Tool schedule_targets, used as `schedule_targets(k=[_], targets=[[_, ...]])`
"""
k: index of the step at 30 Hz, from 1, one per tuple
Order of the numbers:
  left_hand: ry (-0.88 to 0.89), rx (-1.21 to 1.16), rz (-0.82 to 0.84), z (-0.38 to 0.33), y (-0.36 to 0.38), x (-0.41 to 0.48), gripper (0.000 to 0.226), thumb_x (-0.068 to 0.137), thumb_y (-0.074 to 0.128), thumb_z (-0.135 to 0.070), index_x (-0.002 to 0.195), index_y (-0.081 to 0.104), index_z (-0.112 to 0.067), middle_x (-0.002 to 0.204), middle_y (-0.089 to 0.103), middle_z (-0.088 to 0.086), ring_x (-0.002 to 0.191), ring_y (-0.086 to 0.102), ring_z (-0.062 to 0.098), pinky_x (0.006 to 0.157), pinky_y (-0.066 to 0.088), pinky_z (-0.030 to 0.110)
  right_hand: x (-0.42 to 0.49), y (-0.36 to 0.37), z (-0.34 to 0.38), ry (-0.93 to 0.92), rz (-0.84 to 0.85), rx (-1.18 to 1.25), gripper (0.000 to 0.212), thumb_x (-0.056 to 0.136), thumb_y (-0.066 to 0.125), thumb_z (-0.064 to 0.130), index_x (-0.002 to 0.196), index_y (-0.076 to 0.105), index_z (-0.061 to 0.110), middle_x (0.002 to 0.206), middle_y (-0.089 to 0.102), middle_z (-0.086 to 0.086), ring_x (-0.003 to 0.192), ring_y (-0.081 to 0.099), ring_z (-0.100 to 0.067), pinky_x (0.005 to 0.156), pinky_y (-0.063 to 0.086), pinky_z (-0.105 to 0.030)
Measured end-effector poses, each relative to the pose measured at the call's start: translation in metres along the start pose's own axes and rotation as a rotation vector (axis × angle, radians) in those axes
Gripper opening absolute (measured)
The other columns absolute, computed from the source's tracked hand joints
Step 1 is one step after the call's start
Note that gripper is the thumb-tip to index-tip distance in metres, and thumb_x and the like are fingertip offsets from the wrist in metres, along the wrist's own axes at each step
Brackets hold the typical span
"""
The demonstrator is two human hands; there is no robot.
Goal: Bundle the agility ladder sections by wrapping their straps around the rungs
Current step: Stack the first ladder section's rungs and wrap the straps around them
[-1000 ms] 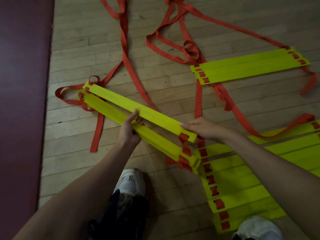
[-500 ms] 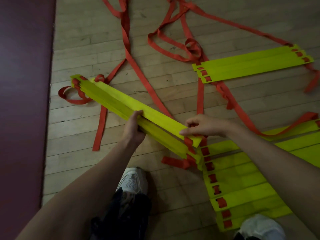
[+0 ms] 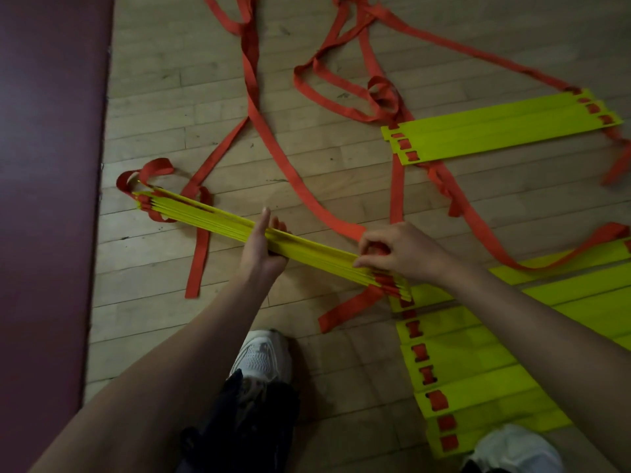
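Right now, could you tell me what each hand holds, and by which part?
The left hand grips the stacked rungs at mid-length; the right hand pinches the same stack at its near end, over the red strap.

The left hand [image 3: 263,249] hides most of its fingers behind the stack of flat yellow plastic rungs [image 3: 211,220]. The right hand [image 3: 399,254] covers the stack's near end and the orange webbing strap [image 3: 345,228] there. The fanned yellow rungs [image 3: 471,380] and the bottom-right white shoe [image 3: 515,448] run off the frame's edges.

Yellow-green rungs [image 3: 218,224], orange-red straps [image 3: 254,107], pale wooden floor [image 3: 164,97].
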State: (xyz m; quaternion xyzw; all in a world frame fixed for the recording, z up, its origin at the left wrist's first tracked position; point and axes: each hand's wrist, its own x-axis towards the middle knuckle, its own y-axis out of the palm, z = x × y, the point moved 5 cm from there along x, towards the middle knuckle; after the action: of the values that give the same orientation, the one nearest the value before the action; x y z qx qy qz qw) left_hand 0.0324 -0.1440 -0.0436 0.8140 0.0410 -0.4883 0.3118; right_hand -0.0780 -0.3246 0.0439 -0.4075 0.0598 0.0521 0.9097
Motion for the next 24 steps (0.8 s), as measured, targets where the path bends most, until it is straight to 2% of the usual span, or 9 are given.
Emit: schedule_targets(k=[3,6,8,10,13,16,20,22,24], targets=[[-0.011,0.004,0.011,0.001,-0.002,0.004,0.019,0.09,0.062,-0.014,0.072,0.056,-0.011,0.054,0.055,-0.001,0.062,0.053,0.011,0.066,0.049,0.025,0.001,-0.011,-0.009,0.088,-0.023,-0.01,0.024,0.075,0.077,0.038,0.082,0.057,0.027,0.071,0.052,0.018,0.069,0.051,0.001,0.059,0.033,-0.017],[0.053,0.016,0.026,0.003,-0.004,0.01,0.021,0.091,0.054,-0.003,0.075,0.049,-0.016,0.055,0.05,-0.002,0.055,0.051,0.01,0.061,0.051,0.026,0.003,-0.006,-0.011,0.095,0.154,-0.229,0.035,0.074,0.079,0.031,0.085,0.047,0.023,0.082,0.049,0.012,0.086,0.055,-0.016,0.063,0.026,-0.026],[0.094,0.012,0.021,0.005,-0.004,0.012,0.025,0.091,0.051,0.0,0.078,0.047,-0.02,0.052,0.051,-0.004,0.047,0.052,0.008,0.063,0.049,0.028,0.004,0.0,-0.008,0.123,0.252,-0.359,0.031,0.078,0.075,0.03,0.087,0.046,0.023,0.086,0.05,0.007,0.095,0.058,-0.022,0.064,0.025,-0.026],[0.104,0.006,-0.008,0.005,-0.006,0.013,0.024,0.091,0.052,0.0,0.08,0.048,-0.021,0.053,0.051,-0.005,0.046,0.051,0.007,0.064,0.047,0.029,0.005,0.002,-0.003,0.148,0.25,-0.485,0.024,0.082,0.071,0.031,0.094,0.053,0.021,0.097,0.06,0.0,0.102,0.059,-0.026,0.066,0.033,-0.028],[0.109,-0.012,-0.064,-0.002,-0.011,0.017,0.023,0.091,0.053,-0.002,0.073,0.047,-0.017,0.058,0.047,-0.003,0.051,0.049,0.008,0.061,0.046,0.029,0.002,0.003,0.004,0.122,0.149,-0.625,0.03,0.085,0.066,0.032,0.107,0.054,0.016,0.112,0.061,-0.002,0.11,0.057,-0.027,0.076,0.045,-0.036],[0.146,-0.086,-0.099,-0.012,-0.011,0.018,0.025,0.09,0.051,0.002,0.074,0.045,-0.016,0.061,0.046,-0.002,0.054,0.047,0.008,0.059,0.046,0.028,-0.005,0.002,0.01,0.052,0.108,-0.541,0.024,0.088,0.064,0.03,0.105,0.058,0.015,0.108,0.061,-0.003,0.109,0.057,-0.027,0.077,0.045,-0.036],[0.202,-0.107,-0.114,-0.012,-0.011,0.013,0.029,0.09,0.051,0.009,0.081,0.048,-0.018,0.071,0.052,0.001,0.06,0.051,0.009,0.061,0.047,0.026,-0.01,0.001,0.013,-0.205,-0.088,-0.404,0.017,0.077,0.073,0.02,0.088,0.064,0.011,0.089,0.063,-0.008,0.087,0.055,-0.028,0.068,0.046,-0.033],[0.227,-0.103,-0.102,-0.012,-0.01,0.011,0.03,0.09,0.05,0.012,0.085,0.049,-0.018,0.076,0.056,0.0,0.063,0.054,0.01,0.064,0.046,0.026,-0.008,0.0,0.015,-0.188,-0.14,-0.25,0.013,0.081,0.066,0.022,0.088,0.063,0.01,0.093,0.063,-0.007,0.092,0.049,-0.021,0.078,0.043,-0.033],[0.235,-0.086,-0.081,-0.013,-0.006,0.01,0.032,0.091,0.046,0.014,0.085,0.048,-0.018,0.078,0.054,-0.002,0.064,0.053,0.01,0.064,0.044,0.026,-0.007,-0.004,0.015,-0.07,-0.149,0.002,0.01,0.088,0.061,0.019,0.088,0.06,0.01,0.089,0.063,-0.005,0.086,0.051,-0.013,0.076,0.041,-0.032]])
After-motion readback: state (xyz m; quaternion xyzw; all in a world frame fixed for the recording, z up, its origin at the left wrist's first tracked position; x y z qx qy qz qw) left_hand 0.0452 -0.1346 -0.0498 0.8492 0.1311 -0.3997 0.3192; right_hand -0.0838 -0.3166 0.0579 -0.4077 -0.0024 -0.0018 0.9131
